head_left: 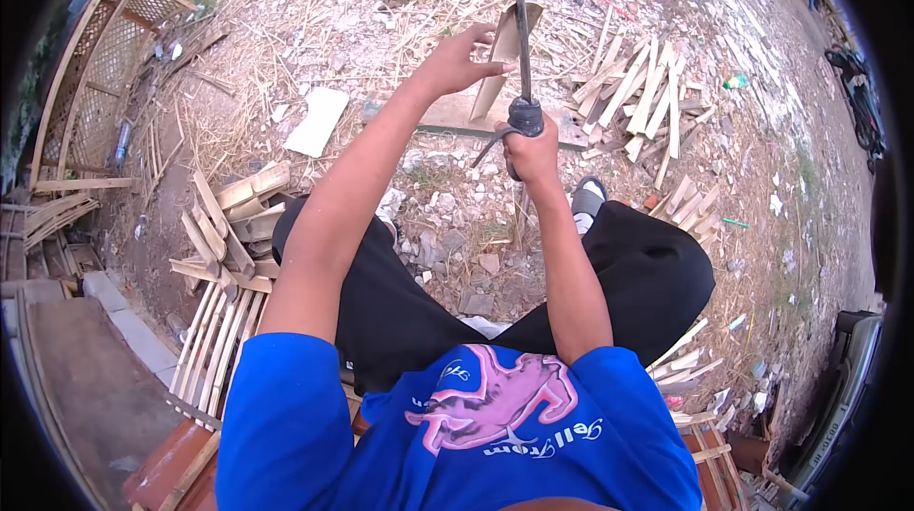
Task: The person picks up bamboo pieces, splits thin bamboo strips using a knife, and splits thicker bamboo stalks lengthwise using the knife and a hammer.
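My right hand (533, 151) is closed round the black-wrapped handle of a machete (521, 30), whose long dark blade points away from me. The blade overlaps the upper part of a split bamboo piece (490, 92); whether they touch I cannot tell. That piece stands tilted, its lower end at a wooden plank (443, 114) on the ground. Beside it is my left hand (462, 61), fingers apart and curved, with the thumb tip in front of the bamboo. A loose strap hangs by the machete handle.
Split bamboo strips (652, 97) lie heaped right of the plank, and more bamboo pieces (233, 220) lie by my left leg. A white sheet (317, 120) rests on the stony ground. A lattice panel (90, 82) stands at the left. A vehicle's edge (838, 406) shows lower right.
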`<control>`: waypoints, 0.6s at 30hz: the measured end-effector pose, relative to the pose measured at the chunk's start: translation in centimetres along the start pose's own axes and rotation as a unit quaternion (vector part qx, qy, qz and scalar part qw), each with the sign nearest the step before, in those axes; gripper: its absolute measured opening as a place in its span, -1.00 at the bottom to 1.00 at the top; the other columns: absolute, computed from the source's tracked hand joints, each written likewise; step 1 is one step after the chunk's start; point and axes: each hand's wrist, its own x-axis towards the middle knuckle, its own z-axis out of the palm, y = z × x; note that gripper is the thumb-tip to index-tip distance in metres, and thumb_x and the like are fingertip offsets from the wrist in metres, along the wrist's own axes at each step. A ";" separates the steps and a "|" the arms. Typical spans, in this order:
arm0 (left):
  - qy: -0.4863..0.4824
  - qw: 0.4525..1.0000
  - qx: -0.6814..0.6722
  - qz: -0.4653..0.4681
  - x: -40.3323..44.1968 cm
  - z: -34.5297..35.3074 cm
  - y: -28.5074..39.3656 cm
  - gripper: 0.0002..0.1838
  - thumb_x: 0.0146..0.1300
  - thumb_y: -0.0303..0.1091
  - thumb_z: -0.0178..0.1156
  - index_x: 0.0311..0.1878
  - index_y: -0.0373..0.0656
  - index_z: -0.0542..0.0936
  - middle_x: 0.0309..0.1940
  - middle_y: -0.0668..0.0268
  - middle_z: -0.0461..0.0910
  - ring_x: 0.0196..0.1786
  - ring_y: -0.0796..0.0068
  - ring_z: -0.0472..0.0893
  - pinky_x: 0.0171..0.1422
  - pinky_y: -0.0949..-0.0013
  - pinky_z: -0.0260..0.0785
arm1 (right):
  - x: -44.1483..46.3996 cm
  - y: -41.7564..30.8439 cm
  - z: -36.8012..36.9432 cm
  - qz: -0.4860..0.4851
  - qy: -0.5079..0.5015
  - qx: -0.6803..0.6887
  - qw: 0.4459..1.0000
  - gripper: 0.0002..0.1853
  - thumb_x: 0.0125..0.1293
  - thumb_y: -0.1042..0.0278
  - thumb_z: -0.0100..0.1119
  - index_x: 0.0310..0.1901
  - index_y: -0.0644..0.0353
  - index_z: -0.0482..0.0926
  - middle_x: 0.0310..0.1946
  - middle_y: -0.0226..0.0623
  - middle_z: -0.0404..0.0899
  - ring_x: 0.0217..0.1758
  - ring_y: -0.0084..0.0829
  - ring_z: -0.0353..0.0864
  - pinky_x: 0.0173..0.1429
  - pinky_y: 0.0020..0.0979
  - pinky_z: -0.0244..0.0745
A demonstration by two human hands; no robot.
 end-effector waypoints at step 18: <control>-0.038 0.999 0.002 -0.024 0.5 -1.4 -1.1 -0.61 0.13 -0.01 0.48 -0.22 -0.16 0.74 -0.49 0.28 0.68 -0.46 0.51 0.56 -0.30 0.35 0.41 | 1.7 2.4 -3.9 0.027 -0.140 -0.030 0.989 -0.78 -0.04 0.45 0.37 -0.37 0.18 0.49 -0.52 -0.53 0.47 -0.47 -0.63 0.40 -0.35 -0.46 0.36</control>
